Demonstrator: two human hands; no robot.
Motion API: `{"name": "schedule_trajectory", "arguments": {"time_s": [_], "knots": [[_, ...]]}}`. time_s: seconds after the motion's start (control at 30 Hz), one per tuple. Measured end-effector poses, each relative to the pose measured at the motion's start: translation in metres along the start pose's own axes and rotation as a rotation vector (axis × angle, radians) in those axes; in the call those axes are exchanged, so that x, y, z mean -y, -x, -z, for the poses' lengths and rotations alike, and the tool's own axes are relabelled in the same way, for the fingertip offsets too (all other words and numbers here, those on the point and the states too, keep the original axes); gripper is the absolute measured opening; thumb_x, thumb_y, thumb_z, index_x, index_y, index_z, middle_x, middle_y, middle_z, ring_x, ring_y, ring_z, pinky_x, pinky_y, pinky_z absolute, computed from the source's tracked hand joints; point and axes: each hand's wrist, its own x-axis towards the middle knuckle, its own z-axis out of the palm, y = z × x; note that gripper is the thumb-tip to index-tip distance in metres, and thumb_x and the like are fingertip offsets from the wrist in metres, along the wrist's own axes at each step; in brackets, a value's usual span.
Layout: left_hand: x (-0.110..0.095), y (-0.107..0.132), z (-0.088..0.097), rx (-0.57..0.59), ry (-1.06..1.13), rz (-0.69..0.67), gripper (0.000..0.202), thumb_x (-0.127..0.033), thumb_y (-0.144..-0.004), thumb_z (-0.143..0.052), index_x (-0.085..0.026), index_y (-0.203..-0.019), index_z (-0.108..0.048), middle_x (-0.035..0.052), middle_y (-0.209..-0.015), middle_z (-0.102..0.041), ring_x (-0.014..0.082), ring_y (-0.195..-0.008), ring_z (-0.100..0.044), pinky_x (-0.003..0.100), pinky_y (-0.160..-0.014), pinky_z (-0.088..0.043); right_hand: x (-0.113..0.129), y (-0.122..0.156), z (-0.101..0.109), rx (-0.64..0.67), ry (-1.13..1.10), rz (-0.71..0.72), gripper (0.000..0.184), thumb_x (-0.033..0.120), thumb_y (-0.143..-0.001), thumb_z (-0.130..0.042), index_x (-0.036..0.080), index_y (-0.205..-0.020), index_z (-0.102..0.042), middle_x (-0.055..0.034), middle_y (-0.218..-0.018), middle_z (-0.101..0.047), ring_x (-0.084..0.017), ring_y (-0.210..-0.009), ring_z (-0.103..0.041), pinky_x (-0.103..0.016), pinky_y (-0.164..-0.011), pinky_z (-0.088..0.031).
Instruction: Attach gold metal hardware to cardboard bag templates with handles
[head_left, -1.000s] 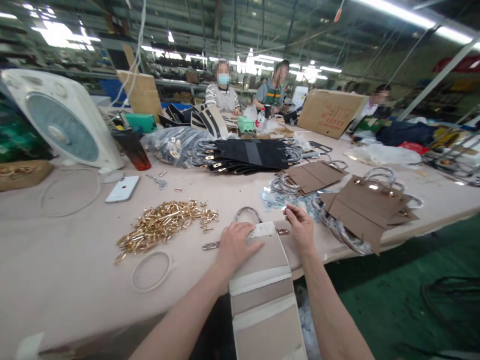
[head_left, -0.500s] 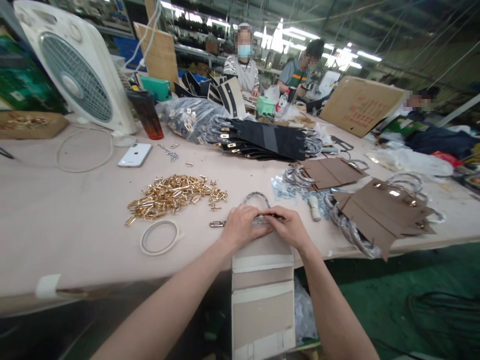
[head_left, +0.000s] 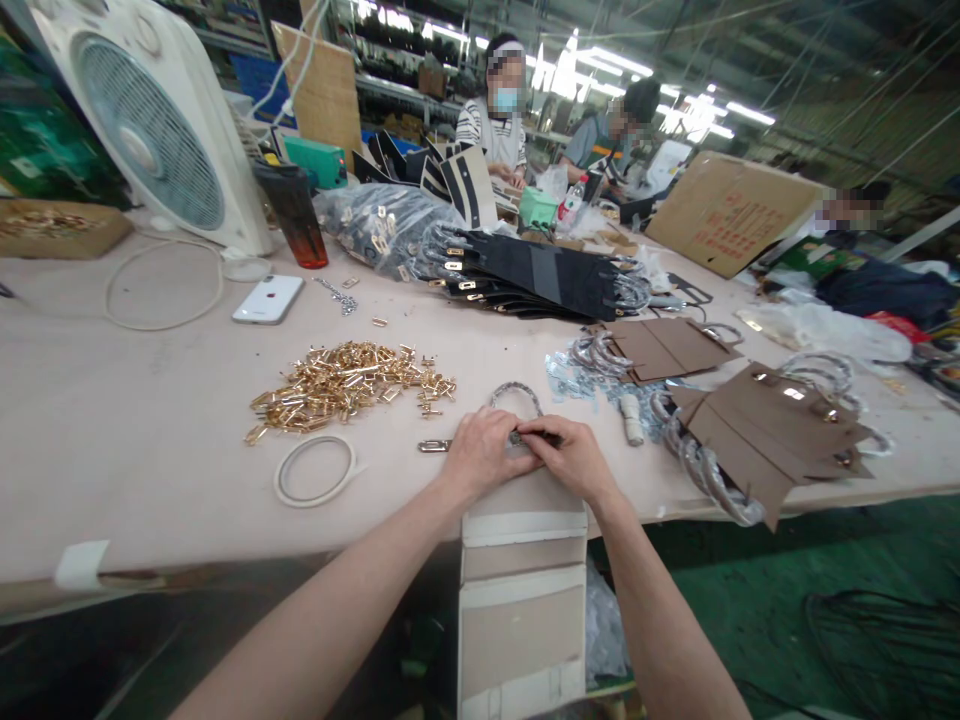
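Grip, right hand: the right hand [head_left: 574, 460] has thumb and forefinger closed on a small dark metal fitting [head_left: 537, 437] at the top edge of the beige bag panel [head_left: 521, 540].
Grip, left hand: the left hand [head_left: 484, 450] lies fingers curled over that same top edge and clamps it against the table [head_left: 150, 430]; its fingertips meet those of the right hand.
Where the panel is: its upper end is on the near edge of the table and the rest hangs down over the edge towards the person.
Handle: a braided handle loop [head_left: 516, 392] stands out from the panel's top, just beyond both hands.
Close by: a silver clasp [head_left: 433, 446] lies just left of the left hand, a white ring [head_left: 313, 470] further left, and a pile of gold fittings [head_left: 345, 385] beyond it.
To the right: a small white roll [head_left: 632, 418] and brown panels with handles [head_left: 772, 425].
Step in hand: judging by the pinch, the fitting is being seated at the base of the handle.
What the next move calls for: a steady hold from the left hand, and fine fingertip pressure from the right to keep the small piece in line with the edge.
Hidden: the fingers cover the joint itself, so whether the fitting is home cannot be told.
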Motion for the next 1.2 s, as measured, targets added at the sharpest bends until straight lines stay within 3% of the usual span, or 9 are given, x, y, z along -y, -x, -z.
{"name": "schedule_trajectory", "arguments": {"time_s": [0.33, 0.57, 0.67, 0.77, 0.87, 0.93, 1.0, 1.1, 1.2], "knots": [[0.0, 0.0, 0.0, -0.004, 0.024, 0.012, 0.037, -0.053, -0.085, -0.077, -0.025, -0.108, -0.069, 0.0046, -0.105, -0.073, 0.0269, -0.107, -0.062, 0.04, -0.087, -0.045, 0.004, 0.0, -0.005, -0.009, 0.017, -0.081, 0.022, 0.019, -0.089, -0.066, 0.026, -0.104, -0.08, -0.0016, -0.101, -0.081, -0.02, -0.092, -0.074, -0.034, -0.088, -0.056], [0.0, -0.001, 0.001, 0.01, 0.017, 0.018, 0.035, -0.049, -0.084, -0.078, -0.026, -0.108, -0.068, 0.0044, -0.107, -0.072, 0.0272, -0.108, -0.061, 0.04, -0.088, -0.045, 0.002, -0.004, -0.012, -0.096, 0.102, -0.063, 0.021, 0.012, -0.084, -0.067, 0.025, -0.096, -0.078, -0.0024, -0.093, -0.069, -0.017, -0.076, -0.064, -0.032, -0.075, -0.052], [-0.003, -0.001, 0.002, 0.01, -0.002, 0.015, 0.029, -0.045, -0.086, -0.076, -0.025, -0.107, -0.068, 0.0049, -0.107, -0.073, 0.0273, -0.107, -0.062, 0.04, -0.088, -0.045, 0.008, 0.0, -0.012, -0.098, 0.076, -0.038, 0.023, 0.01, -0.086, -0.065, 0.025, -0.097, -0.078, -0.0023, -0.093, -0.068, -0.017, -0.08, -0.064, -0.032, -0.078, -0.052], [-0.004, -0.002, 0.003, -0.004, 0.011, -0.014, 0.033, -0.048, -0.09, -0.072, -0.025, -0.113, -0.067, 0.0056, -0.111, -0.074, 0.0278, -0.108, -0.063, 0.041, -0.09, -0.046, 0.008, 0.011, -0.003, -0.173, -0.02, 0.012, 0.022, 0.02, -0.091, -0.067, 0.027, -0.109, -0.076, -0.0047, -0.103, -0.069, -0.019, -0.088, -0.066, -0.032, -0.081, -0.054], [-0.001, -0.005, 0.002, 0.004, 0.032, -0.035, 0.041, -0.051, -0.087, -0.076, -0.026, -0.118, -0.066, 0.0044, -0.117, -0.074, 0.0281, -0.111, -0.063, 0.043, -0.095, -0.046, -0.01, 0.023, 0.016, -0.39, -0.108, -0.05, 0.023, 0.036, -0.096, -0.064, 0.025, -0.114, -0.073, -0.0078, -0.112, -0.069, -0.019, -0.09, -0.068, -0.031, -0.078, -0.057], [0.001, -0.006, 0.0, 0.019, 0.035, -0.037, 0.043, -0.052, -0.086, -0.077, -0.027, -0.119, -0.066, 0.0035, -0.119, -0.074, 0.0282, -0.113, -0.064, 0.044, -0.096, -0.047, -0.031, 0.027, 0.035, -0.563, -0.106, -0.157, 0.03, 0.043, -0.098, -0.059, 0.023, -0.114, -0.072, -0.008, -0.104, -0.071, -0.02, -0.087, -0.068, -0.032, -0.078, -0.058], [0.001, -0.007, -0.001, 0.026, 0.033, -0.032, 0.042, -0.053, -0.086, -0.076, -0.028, -0.119, -0.066, 0.0032, -0.12, -0.074, 0.0282, -0.113, -0.064, 0.044, -0.096, -0.047, -0.054, 0.026, 0.052, -0.654, -0.067, -0.269, 0.038, 0.047, -0.099, -0.054, 0.019, -0.117, -0.072, -0.0069, -0.092, -0.072, -0.021, -0.083, -0.068, -0.034, -0.078, -0.058], [0.001, -0.007, -0.001, 0.024, 0.028, -0.022, 0.042, -0.053, -0.087, -0.075, -0.028, -0.12, -0.066, 0.0031, -0.121, -0.073, 0.0277, -0.113, -0.064, 0.044, -0.096, -0.047, -0.085, 0.017, 0.065, -0.596, 0.072, -0.343, 0.043, 0.045, -0.1, -0.046, 0.017, -0.123, -0.071, -0.0086, -0.097, -0.075, -0.022, -0.083, -0.07, -0.035, -0.081, -0.058], [0.001, -0.006, -0.002, 0.016, 0.025, -0.023, 0.043, -0.052, -0.087, -0.076, -0.028, -0.12, -0.066, 0.0028, -0.121, -0.073, 0.0275, -0.114, -0.063, 0.044, -0.097, -0.047, -0.104, 0.002, 0.064, -0.509, 0.262, -0.345, 0.038, 0.037, -0.099, -0.047, 0.019, -0.124, -0.071, -0.0117, -0.113, -0.073, -0.024, -0.1, -0.07, -0.037, -0.092, -0.055]]}}
